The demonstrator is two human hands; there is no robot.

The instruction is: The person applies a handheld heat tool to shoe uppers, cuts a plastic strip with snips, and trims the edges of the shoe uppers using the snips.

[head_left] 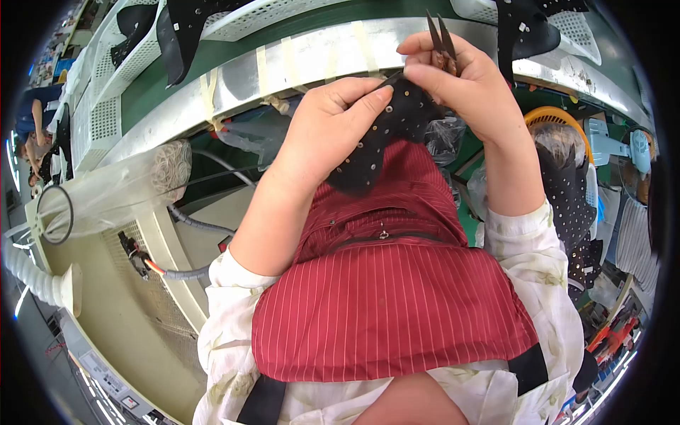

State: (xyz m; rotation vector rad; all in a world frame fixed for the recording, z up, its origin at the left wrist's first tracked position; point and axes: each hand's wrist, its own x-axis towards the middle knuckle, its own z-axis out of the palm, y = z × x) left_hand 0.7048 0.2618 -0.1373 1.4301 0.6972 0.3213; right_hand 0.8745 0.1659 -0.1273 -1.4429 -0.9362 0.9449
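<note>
Above my red striped apron (386,304), my left hand (326,124) pinches a black fabric piece (365,163) dotted with small metal studs between thumb and fingers. The piece hangs down over the apron's upper part. My right hand (471,88) is closed around small pointed scissors (443,44), whose two dark blades point up and slightly apart. Its thumb and index finger meet at the top edge of the black piece; whether they pinch the fabric or a thread there I cannot tell.
A metal-edged bench (283,67) runs across in front, with tape strips on its edge. White perforated baskets (106,92) hold more black studded pieces. To the left are a machine (152,283) and a wrapped roll (120,188); an orange basket (556,113) stands right.
</note>
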